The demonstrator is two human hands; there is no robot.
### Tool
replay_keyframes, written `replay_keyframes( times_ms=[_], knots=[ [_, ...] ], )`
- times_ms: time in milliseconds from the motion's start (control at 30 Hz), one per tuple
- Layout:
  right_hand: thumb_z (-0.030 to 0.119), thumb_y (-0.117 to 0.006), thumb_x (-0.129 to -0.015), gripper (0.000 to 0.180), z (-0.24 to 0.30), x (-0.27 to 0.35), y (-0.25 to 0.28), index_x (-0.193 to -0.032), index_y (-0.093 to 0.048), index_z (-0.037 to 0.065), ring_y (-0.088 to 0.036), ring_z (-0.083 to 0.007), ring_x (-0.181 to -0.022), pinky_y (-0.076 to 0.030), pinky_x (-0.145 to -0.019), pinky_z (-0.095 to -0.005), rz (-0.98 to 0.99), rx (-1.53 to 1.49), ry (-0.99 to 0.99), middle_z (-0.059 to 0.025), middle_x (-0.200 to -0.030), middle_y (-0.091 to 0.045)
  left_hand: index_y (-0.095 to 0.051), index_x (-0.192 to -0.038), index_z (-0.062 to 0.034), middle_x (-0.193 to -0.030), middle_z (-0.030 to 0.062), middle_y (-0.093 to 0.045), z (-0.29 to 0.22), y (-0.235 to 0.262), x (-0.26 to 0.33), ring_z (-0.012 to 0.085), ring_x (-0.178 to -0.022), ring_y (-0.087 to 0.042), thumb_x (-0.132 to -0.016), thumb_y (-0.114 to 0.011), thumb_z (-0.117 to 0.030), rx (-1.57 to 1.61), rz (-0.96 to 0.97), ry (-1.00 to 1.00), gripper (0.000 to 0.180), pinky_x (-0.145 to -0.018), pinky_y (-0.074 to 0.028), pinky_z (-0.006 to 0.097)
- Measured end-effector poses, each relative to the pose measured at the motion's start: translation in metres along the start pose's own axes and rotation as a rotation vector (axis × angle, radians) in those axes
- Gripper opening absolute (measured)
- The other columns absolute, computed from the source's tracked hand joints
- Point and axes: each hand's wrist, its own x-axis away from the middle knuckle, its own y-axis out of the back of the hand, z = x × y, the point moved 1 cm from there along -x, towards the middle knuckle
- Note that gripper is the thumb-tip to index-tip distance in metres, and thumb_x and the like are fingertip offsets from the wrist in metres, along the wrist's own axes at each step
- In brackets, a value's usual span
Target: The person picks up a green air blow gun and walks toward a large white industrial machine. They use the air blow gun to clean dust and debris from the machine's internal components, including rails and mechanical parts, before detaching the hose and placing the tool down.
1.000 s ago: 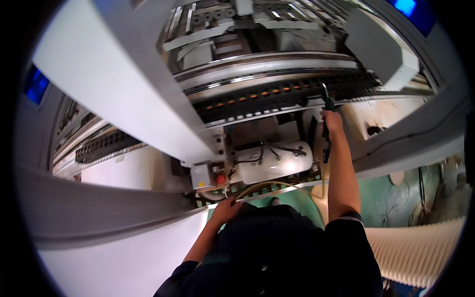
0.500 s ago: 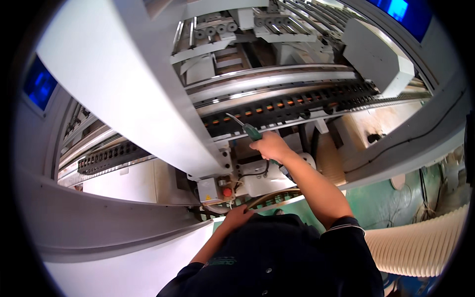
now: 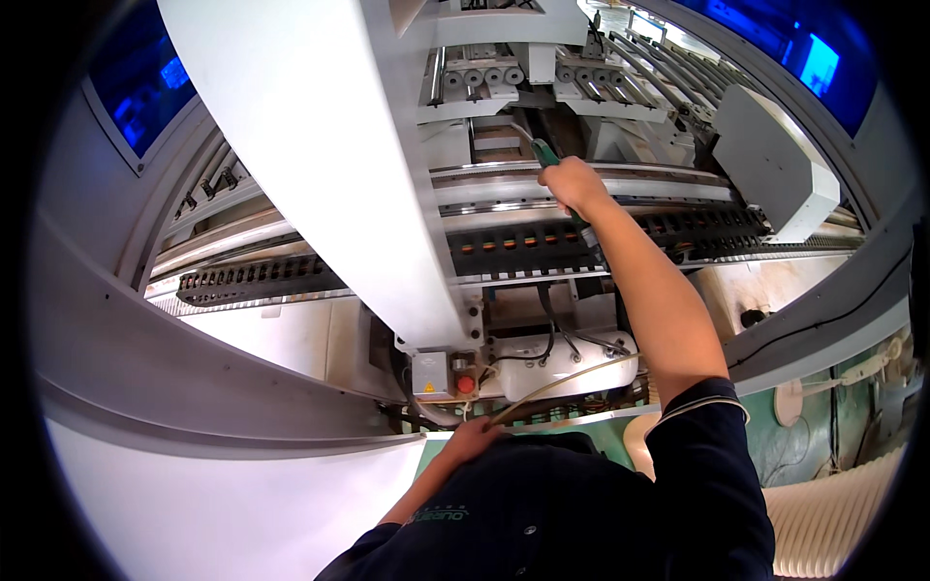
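My right hand [image 3: 578, 186] is wrapped round the green handle of an air blow gun [image 3: 545, 152], with the arm stretched far forward. Its thin bent metal nozzle points away to the upper left, over the machine's rails [image 3: 630, 186]. A pale thin air hose [image 3: 562, 385] slants across a white cylindrical tank [image 3: 528, 376] and passes behind my right forearm. Low in front of my body, my left hand [image 3: 472, 440] is closed at the hose's near end; its fingers are partly hidden.
A thick white column [image 3: 329, 165] stands left of my right arm. A black cable chain [image 3: 513, 247] crosses the machine. Beside the tank sit a red button [image 3: 466, 384] and a grey box [image 3: 429, 376]. A ribbed cream duct [image 3: 833, 513] lies lower right.
My right hand has reached farther forward and slightly right with the blow gun, past the cable chain to the rails. The hose now stretches over the tank. The view has shifted.
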Motion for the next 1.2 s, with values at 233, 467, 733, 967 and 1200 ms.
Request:
replay_keyframes(
  times_ms=[233, 467, 733, 967, 1200],
  knots=[
    [0.030, -0.053, -0.079, 0.037, 0.003, -0.011, 0.005, -0.085, -0.069, -0.003, -0.066, -0.0306, -0.076, -0.049, -0.075, -0.0391, -0.056, 0.047, -0.007, -0.0183, -0.078, -0.067, -0.061, -0.094, 0.0005, -0.092, 0.0245, -0.065, -0.004, 0.004, 0.005, 0.0413, -0.089, -0.063, -0.089, -0.057, -0.046, -0.011, -0.006, 0.003, 0.047, -0.080, -0.048, 0.045],
    [0.032, -0.050, -0.081, 0.046, 0.014, -0.012, -0.003, -0.111, -0.067, 0.002, -0.060, -0.0362, -0.112, -0.046, -0.095, -0.0417, -0.014, 0.097, -0.036, -0.0203, -0.119, -0.064, -0.059, -0.090, 0.0006, -0.090, 0.0249, -0.065, 0.002, 0.005, 0.003, 0.0413, -0.088, -0.063, -0.090, -0.057, -0.046, -0.038, 0.006, 0.005, 0.046, -0.078, -0.048, 0.044],
    [0.033, -0.052, -0.079, 0.041, -0.017, -0.033, 0.002, -0.098, -0.066, 0.000, -0.061, -0.0351, -0.095, -0.047, -0.085, -0.0417, -0.150, 0.122, -0.044, -0.0190, -0.099, -0.064, -0.061, -0.094, 0.0003, -0.090, 0.0239, -0.065, 0.010, 0.005, 0.010, 0.0396, -0.088, -0.064, -0.090, -0.058, -0.045, 0.063, -0.018, 0.038, 0.046, -0.079, -0.048, 0.044],
    [0.031, -0.052, -0.077, 0.039, -0.104, -0.064, 0.069, -0.075, -0.064, -0.006, -0.066, -0.0307, -0.067, -0.049, -0.066, -0.0412, -0.287, 0.128, -0.163, -0.0187, -0.066, -0.064, -0.065, -0.098, -0.0016, -0.092, 0.0203, -0.067, 0.023, -0.007, 0.012, 0.0346, -0.089, -0.064, -0.091, -0.057, -0.044, 0.104, 0.045, 0.119, 0.044, -0.078, -0.048, 0.042],
    [0.037, -0.046, -0.088, 0.045, -0.167, -0.119, 0.151, -0.081, -0.064, -0.004, -0.061, -0.0296, -0.059, -0.046, -0.061, -0.0420, -0.289, 0.065, -0.307, -0.0151, -0.067, -0.063, -0.066, -0.094, -0.0025, -0.086, 0.0176, -0.068, -0.009, -0.014, -0.009, 0.0315, -0.083, -0.065, -0.091, -0.057, -0.044, 0.202, -0.064, 0.171, 0.042, -0.074, -0.049, 0.040]
  ],
)
